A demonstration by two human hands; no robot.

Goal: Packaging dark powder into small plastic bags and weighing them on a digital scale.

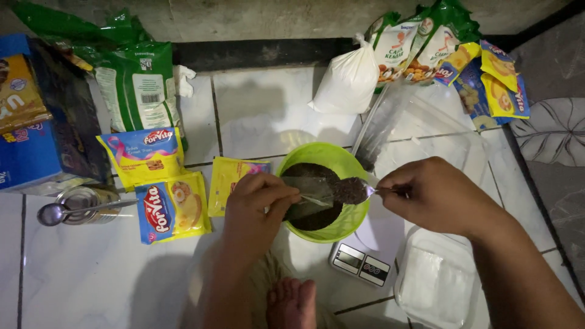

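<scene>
Head view: white tiled floor [262, 116] by a dark wall base, green bowl [350, 167] on a small scale [361, 262].

Left hand [256, 204] pinches a clear sachet [311, 195] over the bowl; right hand [436, 195] pinches a spoon [353, 190]. Yellow packets [173, 207] left of bowl, white bag [347, 82] and green pouches [426, 36] behind it.

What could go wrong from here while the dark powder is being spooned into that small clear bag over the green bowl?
1. The left hand holds the small clear bag open only narrowly, so powder from the spoon in the right hand may miss it.
2. The green bowl sits partly on the small scale; a nudge might tip it.
3. Spills could reach the foot below.
</scene>
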